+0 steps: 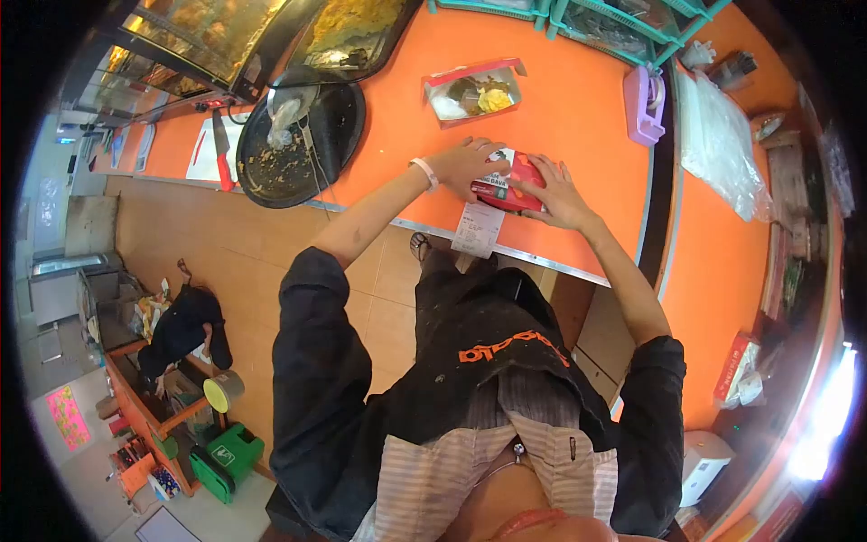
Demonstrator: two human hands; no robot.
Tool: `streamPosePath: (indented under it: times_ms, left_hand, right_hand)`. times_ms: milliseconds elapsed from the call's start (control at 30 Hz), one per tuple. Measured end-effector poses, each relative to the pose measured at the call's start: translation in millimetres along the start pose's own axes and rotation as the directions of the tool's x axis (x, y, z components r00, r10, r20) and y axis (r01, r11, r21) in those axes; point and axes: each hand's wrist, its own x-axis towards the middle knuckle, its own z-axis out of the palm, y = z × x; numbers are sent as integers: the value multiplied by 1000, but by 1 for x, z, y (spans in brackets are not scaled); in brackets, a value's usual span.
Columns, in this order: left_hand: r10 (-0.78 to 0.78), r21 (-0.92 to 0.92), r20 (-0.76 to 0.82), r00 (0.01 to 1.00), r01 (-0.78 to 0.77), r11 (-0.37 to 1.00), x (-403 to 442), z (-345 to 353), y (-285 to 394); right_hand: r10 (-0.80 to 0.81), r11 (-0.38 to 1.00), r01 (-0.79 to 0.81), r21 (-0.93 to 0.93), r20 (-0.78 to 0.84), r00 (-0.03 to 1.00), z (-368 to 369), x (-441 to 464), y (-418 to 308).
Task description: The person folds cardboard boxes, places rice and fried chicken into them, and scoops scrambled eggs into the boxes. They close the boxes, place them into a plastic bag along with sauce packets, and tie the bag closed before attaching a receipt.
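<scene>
A red and white printed box (516, 181) lies on the orange counter (406, 126) near its front edge. My left hand (468, 166) rests on the box's left side, fingers spread over its top. On the right side, my right hand (560, 194) touches the box with its fingers apart. A printed paper slip (479, 228) hangs from beneath the box over the metal edge. Behind it stands an open food box (471, 94) with white, brown and yellow food inside.
A round black tray (343, 122) with crumbs and a red-handled knife (223, 163) are at the left. A purple tape dispenser (644, 107) stands right; teal baskets (587, 45) line the back. Another person (185, 325) bends at the far left.
</scene>
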Motion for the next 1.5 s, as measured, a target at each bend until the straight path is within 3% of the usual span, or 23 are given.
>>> streamPosePath:
  times_ms: [67,200,300,367,500,567,633,733,767,833,867,933,967,1033,1133,1200,1233,1267,1333,1367,1433,1467,1500]
  left_hand:
    - [123,54,-100,987,-118,992,-6,2,-5]
    - [160,29,-87,983,-158,987,-5,-3,-9]
    - [122,-48,115,986,-117,992,-1,-10,-12]
    - [180,73,-5,984,-180,981,-6,1,-14]
    - [177,63,-196,965,-167,984,-27,44,-14]
    - [-28,-157,-253,967,-13,987,-31,53,-8]
    - [-3,-89,-286,958,-24,996,-33,55,-10]
    - [-195,-56,-203,959,188,981,-35,42,-15]
    - [-305,-171,-462,833,254,952,-34,38,-16]
    - [-490,-424,-791,365,250,870,-29,26,-25]
    - [-490,-423,-795,358,251,870,-26,18,-37]
    - [-615,-541,-782,106,375,753,-20,-1,-67]
    - [-615,-541,-782,103,377,752,-21,1,-79]
    - [-793,-776,-453,407,259,576,-23,-2,-99]
    - [-784,-729,-423,455,344,592,-25,-16,-101]
    - [-782,-774,-366,505,301,557,-19,-14,-115]
    - [-768,-809,-330,548,254,529,-17,-12,-122]
    - [-767,-809,-332,550,252,531,-15,-2,-128]
    - [-533,-796,-479,697,-88,599,-11,32,-143]
    - [-530,-796,-479,700,-92,598,-15,26,-140]
    - [-436,-603,-313,844,178,778,-36,7,-128]
    - [-396,-662,-155,905,202,722,-40,0,-132]
    - [-394,-663,-150,907,203,720,-41,0,-140]
  right_hand:
    - [-71,996,64,-58,-136,988,16,-9,3]
    - [-40,999,44,23,-154,987,26,-18,1]
    - [-11,999,16,35,-135,991,27,-22,0]
    - [17,1000,-14,24,-114,993,31,-25,-1]
    - [90,995,-83,52,-135,987,34,-30,-10]
    - [208,954,-158,256,-179,962,42,-32,-11]
    - [208,960,-162,230,-194,959,44,-32,-5]
    - [476,877,-426,220,-282,833,21,0,8]
    - [466,883,-420,210,-292,835,6,26,19]
    - [444,892,-302,337,-518,731,-24,88,52]
    - [447,877,-238,417,-526,724,-30,121,71]
    - [447,854,-169,492,-528,723,-21,173,109]
    - [379,789,-60,611,-409,830,-8,192,127]
    - [278,689,31,724,-304,911,-2,210,134]
    - [412,576,-23,817,-266,871,3,205,122]
    - [633,462,-469,753,90,769,-31,189,94]
    - [636,459,-474,751,94,766,-28,178,85]
    - [586,516,-374,770,1,811,-25,165,76]
    - [534,568,-273,777,-95,840,-16,140,57]
    - [452,637,-216,740,-131,882,-4,126,48]
    - [371,695,-163,700,-156,915,-2,113,41]
    - [351,760,-274,589,-18,936,-7,107,41]
    - [343,814,-359,457,121,931,-14,104,39]
